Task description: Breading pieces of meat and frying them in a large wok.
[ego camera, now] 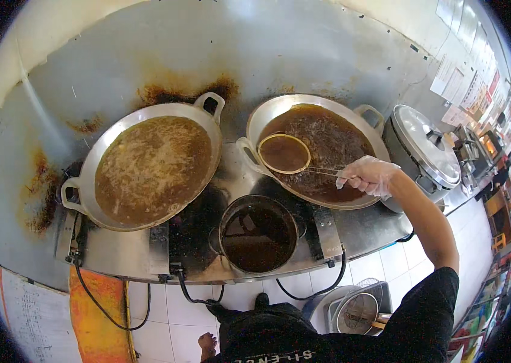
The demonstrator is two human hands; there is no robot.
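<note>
My right hand (366, 177), in a clear plastic glove, grips the thin wire handle of a round strainer (284, 154). The strainer's head lies over the left part of the right wok (384, 149), at the surface of its dark brown bubbling liquid (328, 136). My left hand (208, 341) hangs low beside my body, with bent fingers and nothing visible in it. On the left stands a second wok (90, 168) of lighter, foaming brown liquid (155, 163). Between the woks and nearer to me sits a smaller pot (292, 254) of dark liquid.
A large lidded metal pot (428, 145) stands right of the woks. Black hoses (146, 304) hang from the steel counter's (201, 267) front edge. On the floor at lower right are containers with a round sieve (359, 313). A stained metal wall (255, 54) rises behind the woks.
</note>
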